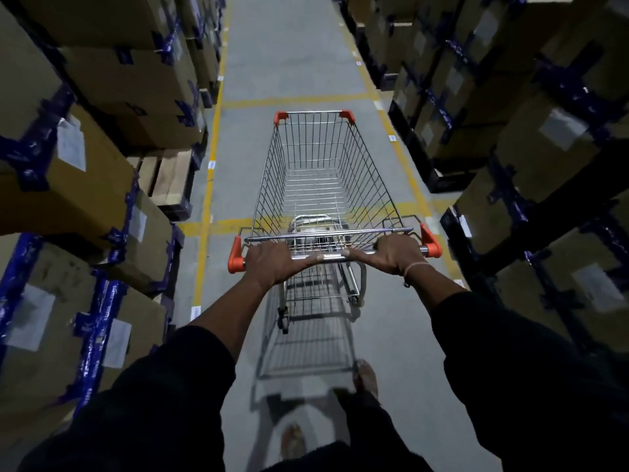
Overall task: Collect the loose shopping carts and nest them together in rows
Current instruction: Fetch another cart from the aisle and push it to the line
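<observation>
A single wire shopping cart (320,165) with orange corner caps stands in the middle of a warehouse aisle, pointing away from me. Its basket holds nothing. My left hand (272,262) grips the left part of the cart's metal handle bar (332,257). My right hand (396,253) grips the right part of the same bar, with a thin band around its wrist. Both forearms reach forward from dark sleeves. No other cart is in view.
Stacked cardboard boxes (102,80) with blue tape line the left side, and more boxes (544,158) on dark pallets line the right. Yellow floor lines (207,185) mark the grey aisle (289,46) running straight ahead. My feet show below the cart.
</observation>
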